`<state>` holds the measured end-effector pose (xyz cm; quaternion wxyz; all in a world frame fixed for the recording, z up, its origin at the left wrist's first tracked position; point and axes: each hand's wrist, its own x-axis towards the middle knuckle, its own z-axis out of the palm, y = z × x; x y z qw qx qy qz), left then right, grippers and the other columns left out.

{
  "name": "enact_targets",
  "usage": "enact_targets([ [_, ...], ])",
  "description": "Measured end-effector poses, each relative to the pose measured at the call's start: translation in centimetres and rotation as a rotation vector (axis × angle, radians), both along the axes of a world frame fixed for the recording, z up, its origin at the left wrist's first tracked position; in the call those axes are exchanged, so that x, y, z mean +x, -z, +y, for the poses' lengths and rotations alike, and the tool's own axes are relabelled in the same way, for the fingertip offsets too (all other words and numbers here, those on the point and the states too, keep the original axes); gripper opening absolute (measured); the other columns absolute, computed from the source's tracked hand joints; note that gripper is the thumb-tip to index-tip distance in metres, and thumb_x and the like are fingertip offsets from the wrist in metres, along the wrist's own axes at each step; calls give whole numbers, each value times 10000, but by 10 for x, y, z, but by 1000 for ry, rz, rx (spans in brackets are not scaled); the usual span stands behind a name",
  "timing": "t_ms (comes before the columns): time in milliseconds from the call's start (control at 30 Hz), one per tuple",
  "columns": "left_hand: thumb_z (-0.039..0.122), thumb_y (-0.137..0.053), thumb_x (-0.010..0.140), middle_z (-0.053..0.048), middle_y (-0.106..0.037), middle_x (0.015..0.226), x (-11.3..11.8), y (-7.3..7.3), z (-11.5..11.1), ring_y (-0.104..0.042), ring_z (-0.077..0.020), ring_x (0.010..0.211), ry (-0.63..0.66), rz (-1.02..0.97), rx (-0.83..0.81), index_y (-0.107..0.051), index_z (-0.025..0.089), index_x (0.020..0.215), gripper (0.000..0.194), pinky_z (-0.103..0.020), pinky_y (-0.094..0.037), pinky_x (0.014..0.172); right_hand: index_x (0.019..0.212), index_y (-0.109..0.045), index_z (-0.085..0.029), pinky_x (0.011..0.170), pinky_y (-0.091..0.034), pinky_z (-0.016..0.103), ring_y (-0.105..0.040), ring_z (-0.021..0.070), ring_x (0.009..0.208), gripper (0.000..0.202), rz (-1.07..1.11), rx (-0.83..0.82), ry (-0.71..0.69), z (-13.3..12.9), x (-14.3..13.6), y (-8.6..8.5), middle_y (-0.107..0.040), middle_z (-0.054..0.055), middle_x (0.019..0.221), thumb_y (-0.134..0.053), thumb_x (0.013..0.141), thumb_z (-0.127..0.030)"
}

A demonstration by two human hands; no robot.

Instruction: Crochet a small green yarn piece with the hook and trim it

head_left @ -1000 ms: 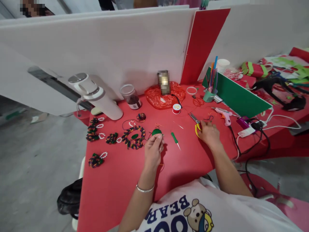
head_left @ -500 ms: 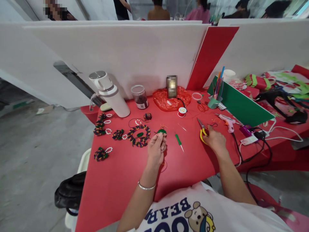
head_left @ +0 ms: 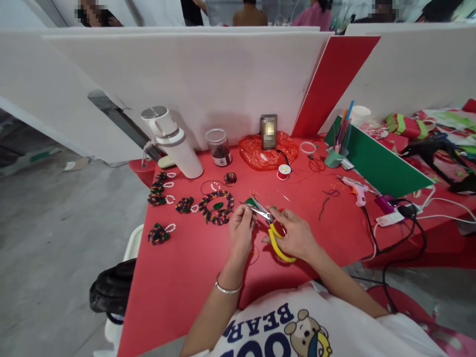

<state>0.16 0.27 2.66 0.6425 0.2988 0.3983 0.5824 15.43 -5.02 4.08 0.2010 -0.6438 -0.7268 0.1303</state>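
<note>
My left hand point(head_left: 241, 230) is raised above the table, and its thumb and finger are pinching a small green piece point(head_left: 251, 201). My right hand point(head_left: 297, 235) comes from the side, fingers curled around the yellow handles of the scissors point(head_left: 274, 240). The clear jar point(head_left: 218, 147) contains something dark; the green cup point(head_left: 333, 158) contains pens. The green piece lies at my left fingertips, beside the scissor blades.
</note>
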Motion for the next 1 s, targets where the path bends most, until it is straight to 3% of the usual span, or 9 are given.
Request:
enact_targets([
  [233, 577, -832, 710, 56, -510, 551, 1, 1, 0, -360, -47, 445, 21, 4, -38, -606, 179, 762, 461, -151, -259, 415, 1452, -590, -257, 683, -494, 301, -674, 225, 836, 651, -12, 27, -7, 0, 1, 7, -681, 87, 1005, -698, 875, -538],
  [400, 574, -820, 724, 67, -467, 549, 1, 0, 1, -340, -45, 454, -2, 3, -29, -572, 181, 744, 465, -148, -261, 425, 1419, -624, -260, 661, -474, 281, -671, 212, 807, 579, -54, 68, -4, 1, 0, 13, -697, 86, 991, -710, 880, -454],
  [600, 476, -803, 747, 70, -465, 559, 2, -4, -2, -315, -46, 437, 13, 44, -5, -570, 188, 765, 370, -169, -248, 421, 1418, -623, -237, 652, -468, 278, -671, 203, 774, 581, -31, 65, 11, 0, 3, 13, -703, 88, 977, -702, 890, -466],
  [833, 426, -732, 816, 58, -454, 547, -1, -2, -4, -370, -77, 474, -28, 256, 110, -595, 190, 730, 286, -202, -311, 474, 1407, -627, -258, 684, -493, 289, -684, 213, 806, 588, 64, 43, 19, -2, 4, 11, -699, 83, 978, -720, 871, -483],
  [1000, 372, -682, 861, 23, -533, 644, -4, 0, -3, -462, -115, 582, -30, 452, 269, -632, 190, 761, 213, -236, -400, 570, 1406, -621, -264, 724, -516, 305, -684, 214, 840, 656, 187, 18, -4, -4, 5, 10, -687, 83, 1029, -742, 828, -549],
])
